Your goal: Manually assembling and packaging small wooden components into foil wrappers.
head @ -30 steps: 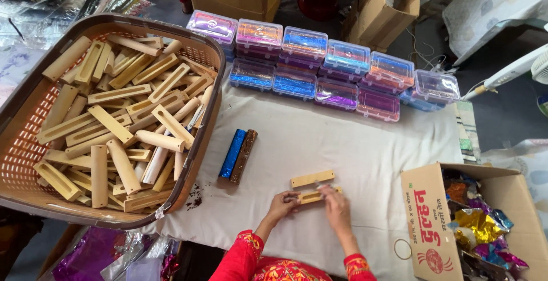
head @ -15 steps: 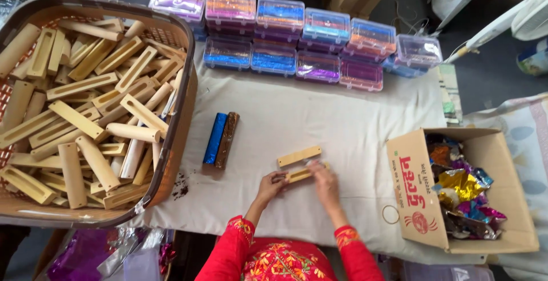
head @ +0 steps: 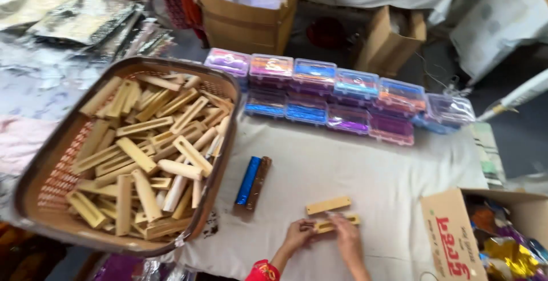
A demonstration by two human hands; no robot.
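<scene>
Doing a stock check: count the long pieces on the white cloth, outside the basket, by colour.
Blue piece: 1
Brown piece: 1
Bare wood: 2, the loose wooden piece and the held wooden piece between left hand and right hand
Total: 4

Soft, even daylight with faint shadows; motion blur smears the whole frame.
</scene>
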